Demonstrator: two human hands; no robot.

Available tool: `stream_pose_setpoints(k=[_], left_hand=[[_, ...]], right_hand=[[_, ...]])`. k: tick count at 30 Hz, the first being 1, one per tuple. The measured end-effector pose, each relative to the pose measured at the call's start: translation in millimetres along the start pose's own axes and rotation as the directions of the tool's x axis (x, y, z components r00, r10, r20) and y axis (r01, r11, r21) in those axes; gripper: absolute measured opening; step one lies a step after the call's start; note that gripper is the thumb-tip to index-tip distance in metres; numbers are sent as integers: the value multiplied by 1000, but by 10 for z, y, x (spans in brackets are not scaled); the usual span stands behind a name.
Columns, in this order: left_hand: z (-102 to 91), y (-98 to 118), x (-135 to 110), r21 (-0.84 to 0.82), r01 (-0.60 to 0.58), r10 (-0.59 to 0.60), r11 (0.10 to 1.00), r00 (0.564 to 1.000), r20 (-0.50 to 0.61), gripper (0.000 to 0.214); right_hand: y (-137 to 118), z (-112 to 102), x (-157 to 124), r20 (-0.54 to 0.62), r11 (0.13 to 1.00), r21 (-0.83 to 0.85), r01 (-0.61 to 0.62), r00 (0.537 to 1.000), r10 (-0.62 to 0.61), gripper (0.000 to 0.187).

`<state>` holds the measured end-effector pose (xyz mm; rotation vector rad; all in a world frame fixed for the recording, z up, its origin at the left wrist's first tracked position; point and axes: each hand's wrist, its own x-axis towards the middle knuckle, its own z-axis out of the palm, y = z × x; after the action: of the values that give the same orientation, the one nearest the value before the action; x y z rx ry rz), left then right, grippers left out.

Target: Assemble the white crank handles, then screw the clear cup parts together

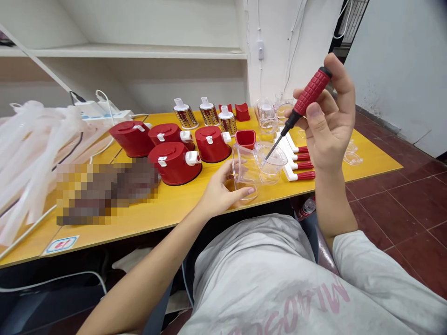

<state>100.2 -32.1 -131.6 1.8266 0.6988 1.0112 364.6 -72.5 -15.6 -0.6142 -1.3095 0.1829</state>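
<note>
gripping a red-and-black ribbed screwdriver [312,94] between thumb and fingers, the right hand [326,114] is raised over the yellow table [185,200]. the left hand [223,186] grasps a clear plastic housing [257,168] by its left end, below and left of the right hand. the left fingertips blur behind see-through plastic; whether the screwdriver's thin tip touches it, i cannot tell.

Yellow counter [174,204], four red housings [172,172], three metal drums [186,117] behind, red-and-white handles [295,176] right, translucent sleeves [31,153] far left, label [61,244] at front edge.
</note>
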Motion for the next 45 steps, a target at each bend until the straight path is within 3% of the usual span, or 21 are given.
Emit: stream_pose_setpoints(k=[5, 8, 12, 16, 20, 26, 31, 36, 40, 45], left_hand=[[4, 8, -2, -14, 17, -17, 1000, 1000, 2, 82], [7, 15, -4, -17, 21, -21, 1000, 1000, -1, 82], [5, 13, -3, -15, 17, -17, 1000, 1000, -3, 81], [-1, 0, -1, -17, 22, -22, 1000, 1000, 8, 82], [1, -12, 1, -19, 24, -24, 1000, 1000, 4, 84], [4, -8, 3, -27, 27, -26, 999, 1000, 6, 85], [0, -4, 4, -25, 20, -19, 999, 1000, 16, 82], [2, -20, 1, -30, 14, -14, 999, 1000, 12, 81], [2, -19, 1, -36, 21, -21, 999, 1000, 12, 82], [3, -11, 6, -30, 28, -28, 999, 1000, 9, 85]], right_hand=[[-36, 47, 4, -135, 996, -10, 94, 986, -94, 62], [-33, 66, -1, -98, 994, 36, 104, 990, -100, 53], [-2, 62, -7, -35, 997, 48, 54, 998, -52, 59], [-14, 48, -15, -86, 995, 48, 87, 993, -82, 60], [-35, 34, -24, -49, 997, 21, 71, 996, -69, 71], [35, 36, 6, -30, 987, 116, 108, 994, -105, 60], [60, 47, 33, -124, 977, 64, 204, 973, -195, 60], [11, 37, 11, -72, 981, 113, 154, 987, -147, 52], [24, 12, 5, -30, 990, 108, 95, 995, -92, 61], [76, 18, 32, -109, 979, 32, 202, 974, -198, 68]])
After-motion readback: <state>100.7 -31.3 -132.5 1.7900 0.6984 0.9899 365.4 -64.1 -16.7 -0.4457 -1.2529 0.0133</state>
